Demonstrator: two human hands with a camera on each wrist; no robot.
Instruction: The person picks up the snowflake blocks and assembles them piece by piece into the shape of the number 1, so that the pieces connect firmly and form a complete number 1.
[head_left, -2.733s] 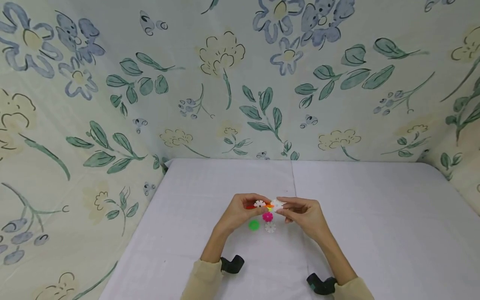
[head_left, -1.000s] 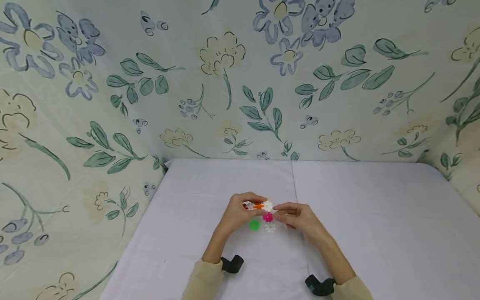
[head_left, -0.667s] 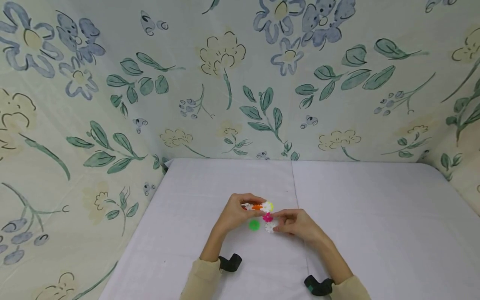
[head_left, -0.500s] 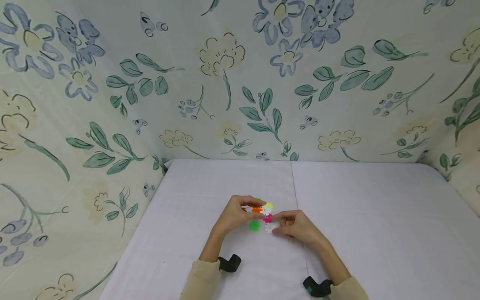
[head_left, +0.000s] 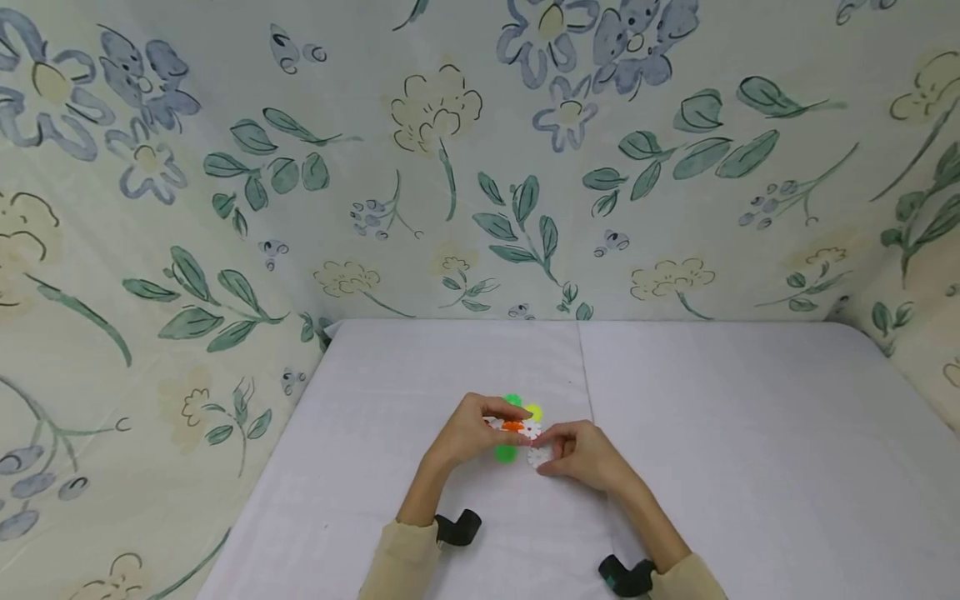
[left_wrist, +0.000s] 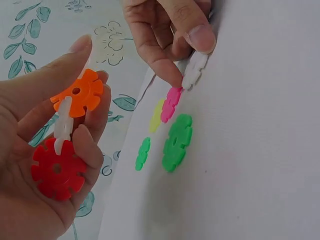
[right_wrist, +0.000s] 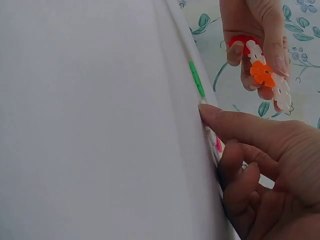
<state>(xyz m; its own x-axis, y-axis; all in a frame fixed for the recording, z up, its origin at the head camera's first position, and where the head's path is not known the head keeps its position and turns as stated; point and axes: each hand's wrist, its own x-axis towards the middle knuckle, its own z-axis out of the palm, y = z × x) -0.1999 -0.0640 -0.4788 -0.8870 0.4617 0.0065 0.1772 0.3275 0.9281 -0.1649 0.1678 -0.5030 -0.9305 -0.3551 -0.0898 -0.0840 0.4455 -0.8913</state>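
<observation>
My left hand (head_left: 461, 429) holds up a chain of notched snowflake discs above the table. In the left wrist view the chain runs from a red disc (left_wrist: 57, 169) through a white one (left_wrist: 63, 122) to an orange disc (left_wrist: 82, 92). A second white disc (right_wrist: 281, 92) ends it, seen in the right wrist view. Down at the cloth, my right hand (head_left: 588, 454) pinches a loose white snowflake disc (left_wrist: 195, 70) between thumb and index finger. Right beside those fingertips lies a pink disc (left_wrist: 171, 104), mostly hidden in the head view.
A yellow disc (head_left: 533, 412) and a green disc (head_left: 512, 400) lie beyond the hands; another green disc (head_left: 506, 454) is on the near side. White cloth (head_left: 712, 433) covers the table, with a floral curtain (head_left: 420, 208) behind and at the sides.
My right hand has let go of the chain's end white disc and come down nearer to the loose white disc. The yellow and far green discs have come into sight.
</observation>
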